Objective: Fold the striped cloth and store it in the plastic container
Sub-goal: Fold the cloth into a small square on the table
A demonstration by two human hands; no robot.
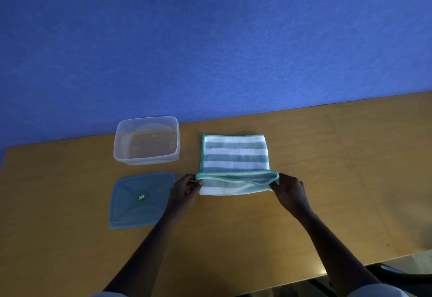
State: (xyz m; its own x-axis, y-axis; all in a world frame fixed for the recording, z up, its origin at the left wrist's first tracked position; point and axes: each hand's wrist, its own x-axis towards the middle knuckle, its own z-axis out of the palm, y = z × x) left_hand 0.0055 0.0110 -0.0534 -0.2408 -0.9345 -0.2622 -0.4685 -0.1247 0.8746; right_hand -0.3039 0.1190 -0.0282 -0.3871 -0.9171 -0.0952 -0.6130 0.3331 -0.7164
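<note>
A green-and-white striped cloth (234,154) with a green hem lies on the wooden table (339,168), right of centre. Its near edge is lifted and turned over toward the far side. My left hand (185,188) pinches the near left corner of that edge. My right hand (288,188) pinches the near right corner. The clear plastic container (146,156) stands open and empty to the left of the cloth, near the table's far edge. Its blue lid (140,199) lies flat in front of it, just left of my left hand.
A blue wall (210,39) rises right behind the table's far edge. The table's near edge runs across the lower right, with dark floor (402,271) beyond it.
</note>
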